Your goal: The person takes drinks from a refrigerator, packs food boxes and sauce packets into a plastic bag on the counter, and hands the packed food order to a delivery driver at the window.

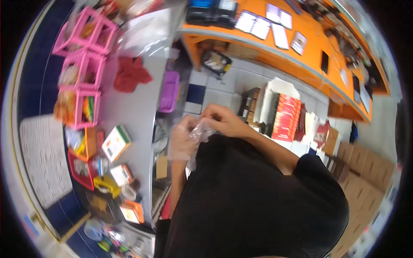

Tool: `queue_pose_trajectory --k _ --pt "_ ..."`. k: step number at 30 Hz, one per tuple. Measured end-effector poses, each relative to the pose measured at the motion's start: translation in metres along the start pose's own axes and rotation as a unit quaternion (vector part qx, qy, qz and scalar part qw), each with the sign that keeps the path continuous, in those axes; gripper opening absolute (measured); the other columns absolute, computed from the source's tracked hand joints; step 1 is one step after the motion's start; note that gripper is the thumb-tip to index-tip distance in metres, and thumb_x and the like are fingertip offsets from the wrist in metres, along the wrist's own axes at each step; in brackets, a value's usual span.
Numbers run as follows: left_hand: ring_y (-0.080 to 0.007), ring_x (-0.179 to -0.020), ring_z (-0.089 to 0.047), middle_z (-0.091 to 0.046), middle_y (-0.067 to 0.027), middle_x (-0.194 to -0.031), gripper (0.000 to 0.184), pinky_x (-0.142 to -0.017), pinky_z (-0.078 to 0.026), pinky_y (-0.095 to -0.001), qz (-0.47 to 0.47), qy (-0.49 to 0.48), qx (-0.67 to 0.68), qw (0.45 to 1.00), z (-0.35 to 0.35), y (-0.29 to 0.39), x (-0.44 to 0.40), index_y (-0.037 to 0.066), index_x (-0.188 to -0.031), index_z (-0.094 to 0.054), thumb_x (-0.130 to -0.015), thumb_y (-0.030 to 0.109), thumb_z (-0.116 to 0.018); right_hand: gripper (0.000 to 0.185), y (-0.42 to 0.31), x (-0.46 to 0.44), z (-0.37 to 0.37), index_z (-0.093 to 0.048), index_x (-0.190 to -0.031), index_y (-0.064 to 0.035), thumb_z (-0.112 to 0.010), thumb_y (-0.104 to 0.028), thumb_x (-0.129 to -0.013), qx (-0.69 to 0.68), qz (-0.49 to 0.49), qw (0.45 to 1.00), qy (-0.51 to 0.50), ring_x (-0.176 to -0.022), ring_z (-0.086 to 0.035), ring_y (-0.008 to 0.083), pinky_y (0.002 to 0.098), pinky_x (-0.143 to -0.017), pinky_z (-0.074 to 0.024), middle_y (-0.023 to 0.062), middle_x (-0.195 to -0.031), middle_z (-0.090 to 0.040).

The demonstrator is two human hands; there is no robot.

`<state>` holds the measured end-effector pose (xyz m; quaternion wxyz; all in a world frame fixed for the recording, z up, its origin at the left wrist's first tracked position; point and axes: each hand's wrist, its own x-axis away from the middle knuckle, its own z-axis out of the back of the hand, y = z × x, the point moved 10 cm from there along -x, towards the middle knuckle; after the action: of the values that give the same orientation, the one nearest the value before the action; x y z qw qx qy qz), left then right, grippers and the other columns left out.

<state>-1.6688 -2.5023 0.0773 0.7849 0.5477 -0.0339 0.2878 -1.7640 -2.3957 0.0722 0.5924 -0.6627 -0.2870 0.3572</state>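
My left hand is in front of my chest, with a thin clear plastic glove around it that flares at the wrist. Its fingers are bent and closed on crumpled clear plastic, which looks like another disposable glove. My right hand, bare, meets it from the other side and pinches the same plastic between thumb and fingers. One end of the plastic hangs down against my black shirt. Blur hides the exact finger positions.
A metal counter at left carries a red cloth, small boxes and pink baskets. Phones lie on an orange table ahead. A red patterned box and stacked cartons stand at right.
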Motion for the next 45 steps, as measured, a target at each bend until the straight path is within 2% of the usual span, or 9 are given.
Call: queue_pose_trajectory --k 4,11,24,27,31,36,40,42,45 --pt "-0.0158 -0.075 -0.062 -0.066 -0.0080 -0.083 0.003 -0.070 -0.050 -0.0303 -0.229 0.020 -0.068 0.971 -0.012 0.032 0.008 0.001 -0.088 -0.065 -0.090 0.000 -0.063 0.021 -0.009 0.006 -0.013 -0.055 -0.092 -0.0034 -0.063 -0.019 -0.103 -0.072 -0.078 0.993 -0.047 -0.086 -0.053 0.0111 0.0303 -0.077 -0.0459 0.0012 -0.089 -0.056" --pt "-0.0299 -0.067 -0.062 -0.062 -0.0160 -0.074 0.018 -0.064 -0.049 -0.0393 -0.047 0.027 0.055 0.997 -0.001 -0.017 -0.002 0.006 -0.106 -0.069 -0.089 0.014 -0.067 0.021 0.009 0.020 0.004 -0.059 -0.100 -0.0039 -0.064 -0.024 -0.103 -0.110 -0.063 0.992 0.002 -0.084 -0.053 0.0092 0.0280 -0.076 -0.0452 -0.0005 -0.089 -0.055" --pt "-0.0348 -0.081 -0.066 -0.066 -0.0193 -0.088 0.018 -0.069 -0.051 -0.0411 -0.223 -0.075 -0.112 0.966 -0.017 0.066 0.014 0.002 -0.112 -0.067 -0.096 0.010 -0.062 0.017 -0.050 0.011 0.019 -0.070 -0.107 -0.0026 -0.072 -0.013 -0.094 0.146 0.013 0.989 -0.028 -0.085 -0.063 0.0162 0.0333 -0.078 -0.0501 0.0062 -0.093 -0.068" --pt "-0.0359 -0.077 -0.062 -0.059 -0.0160 -0.082 0.014 -0.064 -0.049 -0.0457 -0.362 -0.055 -0.254 0.895 -0.022 0.060 0.030 0.004 -0.105 -0.065 -0.091 0.006 -0.062 0.015 -0.031 0.013 0.016 -0.068 -0.103 -0.0025 -0.071 -0.016 -0.097 0.052 -0.059 0.994 -0.072 -0.079 -0.059 0.0153 0.0310 -0.074 -0.0479 0.0042 -0.089 -0.065" --pt "-0.0345 -0.071 -0.058 -0.054 -0.0129 -0.080 0.017 -0.059 -0.047 -0.0471 -0.289 -0.013 -0.228 0.930 -0.009 0.052 0.026 0.006 -0.099 -0.061 -0.083 0.006 -0.066 0.020 -0.021 0.013 0.008 -0.066 -0.101 -0.0017 -0.066 -0.022 -0.101 -0.080 -0.133 0.984 -0.090 -0.081 -0.055 0.0128 0.0287 -0.073 -0.0449 0.0030 -0.091 -0.061" --pt "-0.0413 -0.077 -0.062 -0.060 -0.0181 -0.081 0.019 -0.068 -0.050 -0.0514 -0.339 0.012 -0.323 0.884 -0.005 0.063 0.040 0.004 -0.084 -0.056 -0.095 0.019 -0.058 0.033 -0.024 0.014 -0.012 -0.061 -0.095 -0.0021 -0.056 -0.032 -0.107 0.046 -0.104 0.944 -0.308 -0.100 -0.054 0.0170 0.0351 -0.091 -0.0448 0.0065 -0.106 -0.059" --pt "-0.0384 -0.080 -0.063 -0.063 -0.0154 -0.085 0.016 -0.071 -0.053 -0.0480 -0.296 0.155 -0.488 0.806 0.054 0.024 0.034 0.006 -0.086 -0.060 -0.092 0.020 -0.062 0.029 -0.079 -0.001 0.027 -0.060 -0.093 -0.0021 -0.056 -0.028 -0.106 -0.167 0.002 0.965 -0.204 -0.115 -0.056 0.0202 0.0378 -0.104 -0.0418 0.0112 -0.120 -0.060" --pt "-0.0316 -0.081 -0.065 -0.065 -0.0121 -0.088 0.014 -0.069 -0.054 -0.0418 -0.217 0.129 -0.215 0.943 0.097 0.024 0.033 0.007 -0.089 -0.064 -0.090 0.021 -0.065 0.020 -0.091 -0.018 0.059 -0.065 -0.103 -0.0017 -0.057 -0.020 -0.103 -0.124 0.093 0.983 -0.097 -0.131 -0.053 0.0234 0.0391 -0.112 -0.0386 0.0146 -0.137 -0.057" --pt "-0.0281 -0.082 -0.066 -0.066 -0.0120 -0.090 0.012 -0.070 -0.052 -0.0380 -0.321 0.079 -0.193 0.924 0.069 0.020 0.037 0.005 -0.094 -0.066 -0.091 0.016 -0.065 0.014 -0.098 -0.041 0.023 -0.069 -0.108 -0.0032 -0.061 -0.012 -0.100 -0.018 0.008 0.990 -0.136 -0.139 -0.046 0.0286 0.0447 -0.117 -0.0345 0.0180 -0.146 -0.050"
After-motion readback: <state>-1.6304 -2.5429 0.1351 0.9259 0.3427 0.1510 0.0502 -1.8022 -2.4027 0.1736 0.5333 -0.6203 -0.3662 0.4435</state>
